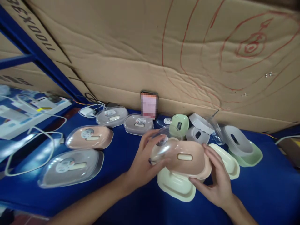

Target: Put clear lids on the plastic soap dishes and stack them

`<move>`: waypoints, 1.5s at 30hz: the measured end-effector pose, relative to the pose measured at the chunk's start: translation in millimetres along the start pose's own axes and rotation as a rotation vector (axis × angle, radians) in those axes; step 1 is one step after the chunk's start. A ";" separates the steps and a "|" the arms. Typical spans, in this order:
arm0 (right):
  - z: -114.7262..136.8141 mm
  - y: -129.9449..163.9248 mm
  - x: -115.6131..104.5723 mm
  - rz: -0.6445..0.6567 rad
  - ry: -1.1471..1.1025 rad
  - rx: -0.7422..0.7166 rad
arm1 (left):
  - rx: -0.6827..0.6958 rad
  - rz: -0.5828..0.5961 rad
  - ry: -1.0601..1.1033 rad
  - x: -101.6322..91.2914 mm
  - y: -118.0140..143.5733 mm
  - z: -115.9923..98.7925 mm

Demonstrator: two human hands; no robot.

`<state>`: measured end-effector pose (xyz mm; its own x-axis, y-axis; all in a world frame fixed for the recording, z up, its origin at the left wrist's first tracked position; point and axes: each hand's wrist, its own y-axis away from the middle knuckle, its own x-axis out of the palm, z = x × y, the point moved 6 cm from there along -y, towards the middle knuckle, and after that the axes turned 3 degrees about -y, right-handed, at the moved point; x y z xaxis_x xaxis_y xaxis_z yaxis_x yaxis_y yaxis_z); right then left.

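Head view — both hands on a pink soap dish at frame centre.
Left hand and right hand fingers clamped on its ends, above a cream tray — blue table beneath.

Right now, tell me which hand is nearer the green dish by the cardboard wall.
Left. The left hand sits just below-left of the green dish; the right hand is lower and farther right.

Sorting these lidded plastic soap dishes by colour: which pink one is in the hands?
The pink oval soap dish at centre, clear-lidded, held between left hand and right hand. The other pink dish lies untouched to the left.
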<state>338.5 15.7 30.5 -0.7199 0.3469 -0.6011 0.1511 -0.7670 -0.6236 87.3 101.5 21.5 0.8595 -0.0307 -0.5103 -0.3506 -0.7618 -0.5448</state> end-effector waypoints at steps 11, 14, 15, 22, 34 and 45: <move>-3.9 -2.4 -10.1 -0.064 0.059 -0.075 | -0.022 0.194 -0.078 15.2 -2.4 22.1; -8.0 -1.1 -10.0 -0.066 0.042 -0.084 | -0.008 0.238 -0.035 17.9 -0.9 23.6; -9.3 -1.0 -9.4 -0.060 0.035 -0.091 | -0.011 0.246 -0.015 18.6 -0.7 24.2; -17.7 -4.0 -8.0 -0.087 -0.012 -0.093 | -0.112 0.202 0.087 19.3 -0.9 26.4; -14.1 -2.1 -20.9 -0.323 -0.028 -0.080 | -0.103 0.100 0.070 15.1 -1.5 26.7; -10.0 0.3 7.3 -0.176 -0.081 0.041 | 0.168 0.232 0.083 20.2 6.2 9.3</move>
<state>340.1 23.4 20.9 -0.7850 0.4342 -0.4418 -0.0080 -0.7202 -0.6937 99.0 102.2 1.6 0.7741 -0.2493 -0.5820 -0.5920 -0.6109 -0.5257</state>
